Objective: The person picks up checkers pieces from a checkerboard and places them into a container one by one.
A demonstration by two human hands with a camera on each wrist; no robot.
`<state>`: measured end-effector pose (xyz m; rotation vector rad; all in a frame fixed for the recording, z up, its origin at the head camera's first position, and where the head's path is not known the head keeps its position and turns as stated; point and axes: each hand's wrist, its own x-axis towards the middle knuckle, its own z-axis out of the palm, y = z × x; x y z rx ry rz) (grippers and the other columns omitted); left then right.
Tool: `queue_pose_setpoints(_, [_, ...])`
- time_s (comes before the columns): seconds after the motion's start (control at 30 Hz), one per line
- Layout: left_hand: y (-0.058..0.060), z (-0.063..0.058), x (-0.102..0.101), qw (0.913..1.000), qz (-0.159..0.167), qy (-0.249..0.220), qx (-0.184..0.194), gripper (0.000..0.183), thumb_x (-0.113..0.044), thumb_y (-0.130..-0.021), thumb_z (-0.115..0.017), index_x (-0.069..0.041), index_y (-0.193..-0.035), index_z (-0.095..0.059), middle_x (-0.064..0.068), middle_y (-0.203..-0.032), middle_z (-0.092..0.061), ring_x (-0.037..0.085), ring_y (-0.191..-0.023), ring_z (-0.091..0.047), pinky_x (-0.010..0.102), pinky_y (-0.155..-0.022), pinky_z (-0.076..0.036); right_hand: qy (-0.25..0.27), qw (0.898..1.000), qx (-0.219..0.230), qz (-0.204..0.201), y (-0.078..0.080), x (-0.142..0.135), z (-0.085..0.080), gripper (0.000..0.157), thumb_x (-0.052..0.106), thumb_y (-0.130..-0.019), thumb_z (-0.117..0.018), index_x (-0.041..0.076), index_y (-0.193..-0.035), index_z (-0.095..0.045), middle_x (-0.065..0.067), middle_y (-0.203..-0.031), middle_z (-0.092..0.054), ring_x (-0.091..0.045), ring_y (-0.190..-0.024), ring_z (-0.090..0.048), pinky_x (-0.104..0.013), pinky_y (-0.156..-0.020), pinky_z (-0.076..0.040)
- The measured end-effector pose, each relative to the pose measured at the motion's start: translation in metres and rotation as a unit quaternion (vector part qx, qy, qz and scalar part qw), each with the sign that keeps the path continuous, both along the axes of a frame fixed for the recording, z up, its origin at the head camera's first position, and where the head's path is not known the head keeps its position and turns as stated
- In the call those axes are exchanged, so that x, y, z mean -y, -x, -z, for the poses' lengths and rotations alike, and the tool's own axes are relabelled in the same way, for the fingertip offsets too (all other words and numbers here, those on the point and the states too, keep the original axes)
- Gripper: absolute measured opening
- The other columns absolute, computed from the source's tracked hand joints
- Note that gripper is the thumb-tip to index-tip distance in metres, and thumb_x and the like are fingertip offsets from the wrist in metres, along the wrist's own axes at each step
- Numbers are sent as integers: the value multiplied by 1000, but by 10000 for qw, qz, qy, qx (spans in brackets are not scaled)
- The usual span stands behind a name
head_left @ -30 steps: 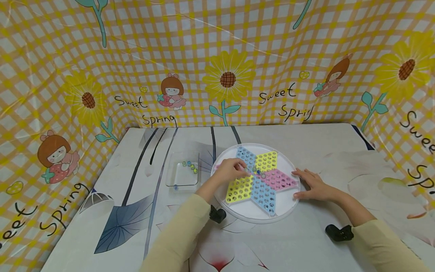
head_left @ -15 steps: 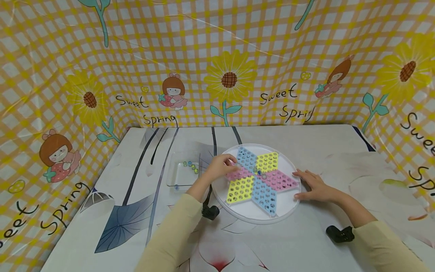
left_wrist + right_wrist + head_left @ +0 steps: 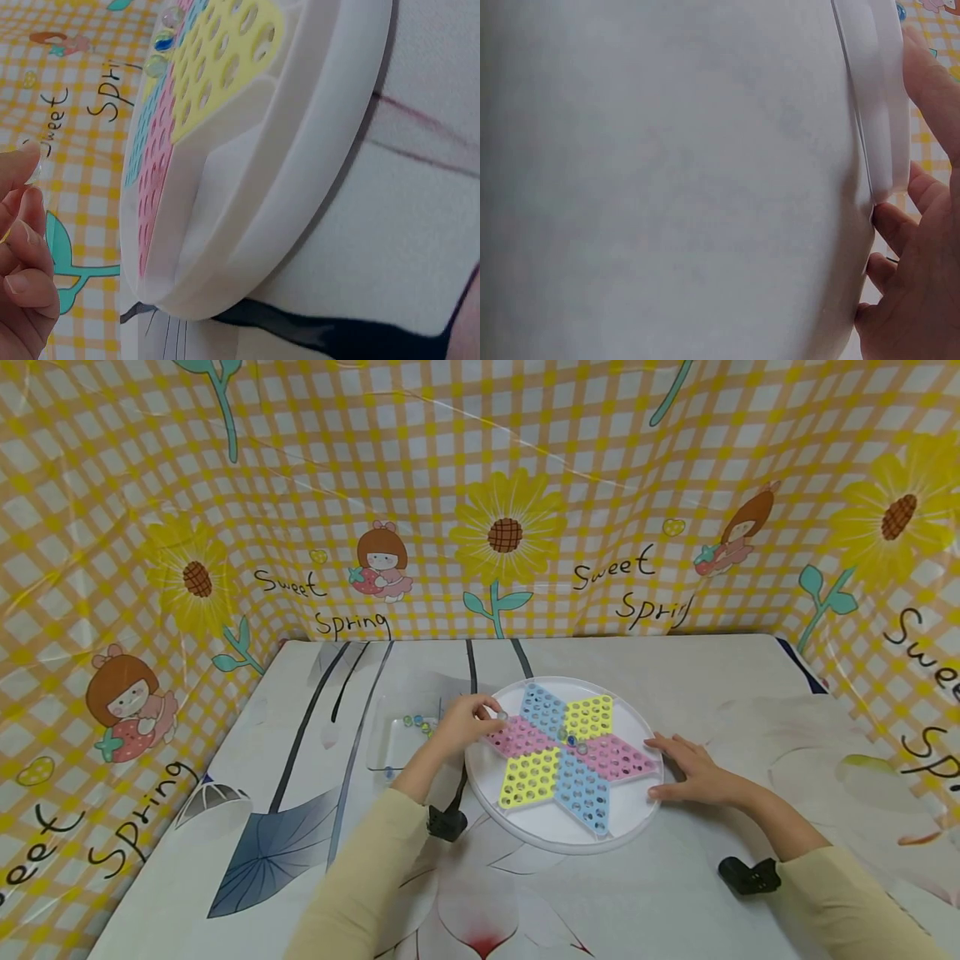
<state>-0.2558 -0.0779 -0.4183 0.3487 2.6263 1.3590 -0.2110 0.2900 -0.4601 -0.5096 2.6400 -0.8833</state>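
A round white Chinese checkers board (image 3: 540,825) bears a raised star of blue, yellow and pink perforated points. My left hand (image 3: 467,723) is above the tip of the left pink point (image 3: 521,737), pinching a clear marble (image 3: 502,717) between thumb and fingertip. In the left wrist view that marble (image 3: 36,174) is partly hidden by the fingers. Several marbles (image 3: 572,740) sit in a row at the star's centre. My right hand (image 3: 692,770) touches the board's right rim with its fingers spread; the right wrist view shows the fingers along the rim (image 3: 885,97).
Left of the board stands a clear plastic box (image 3: 381,743) with several marbles (image 3: 417,721) in it, partly behind the left forearm. A black wrist camera (image 3: 447,823) hangs under the left wrist, another (image 3: 748,875) by the right. A checkered cloth (image 3: 420,460) hangs behind the table.
My left hand has moved left from near the board's centre to the outer tip of the left pink point, uncovering that point. My right hand has stayed on the rim.
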Motion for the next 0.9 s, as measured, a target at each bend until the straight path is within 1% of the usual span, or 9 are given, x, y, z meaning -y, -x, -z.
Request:
queue_pose_setpoints(0.1, [0,-1,6,9997,-112,-207,29,21,-17,-82,-68,-7,-100,-62,2,-74,-52,11,-60,-46,20,-53,-40,30,10000,-8,-13,0,0,0,83,33,-73,-72,-1,-136,-29,-35,-142,-15,-56,-127,0,-74,-92,-4])
queue_pose_setpoints(0.17, [-1,-1,10,9994,-192,-281,-28,20,-16,-82,-68,-6,-99,-62,2,-74,-51,12,-62,-45,20,-54,-39,36,10000,-22,-25,1,0,1,82,33,-73,-72,-1,-135,-30,-35,-142,-15,-56,-128,-1,-74,-92,-4])
queue_pose_setpoints(0.3, [0,-1,19,9988,-385,-206,-202,19,-17,-82,-68,-6,-97,-63,2,-74,-52,12,-66,-44,20,-55,-38,6,10000,-33,-35,2,-1,2,82,33,-74,-72,0,-136,-29,-35,-142,-15,-56,-128,-1,-73,-92,-5])
queue_pose_setpoints(0.4, [0,-2,27,9982,-537,-131,-252,20,-18,-82,-68,-6,-98,-64,2,-75,-53,12,-67,-45,20,-55,-39,-6,10000,-24,-23,2,-1,3,82,33,-74,-72,0,-136,-29,-35,-142,-15,-56,-128,-1,-74,-92,-5])
queue_pose_setpoints(0.53, [0,-3,39,9969,-694,-224,-286,23,-21,-81,-69,-7,-99,-64,3,-76,-54,12,-64,-47,22,-54,-41,21,10000,-36,-40,2,-1,3,83,33,-73,-72,0,-136,-29,-35,-142,-15,-56,-127,-1,-74,-92,-4])
queue_pose_setpoints(0.67, [0,-5,51,9958,-773,-247,-416,25,-22,-81,-69,-7,-101,-63,4,-75,-54,13,-60,-47,23,-53,-41,20,10000,-53,-68,2,-1,2,82,32,-73,-72,0,-135,-30,-35,-142,-15,-56,-127,-2,-73,-93,-4])
queue_pose_setpoints(0.77, [0,-6,58,9951,-824,-179,-507,25,-22,-81,-69,-8,-101,-63,4,-75,-54,12,-60,-47,23,-53,-41,5,10000,-54,-73,1,-1,1,82,32,-73,-72,0,-135,-30,-35,-142,-15,-56,-127,-2,-73,-93,-5])
queue_pose_setpoints(0.9, [0,-9,65,9948,-863,-240,-479,25,-22,-82,-68,-7,-102,-63,4,-76,-54,15,-60,-50,23,-53,-42,-6,10000,-46,-66,1,-1,0,82,32,-73,-72,0,-136,-30,-35,-142,-15,-56,-127,-2,-73,-92,-6])
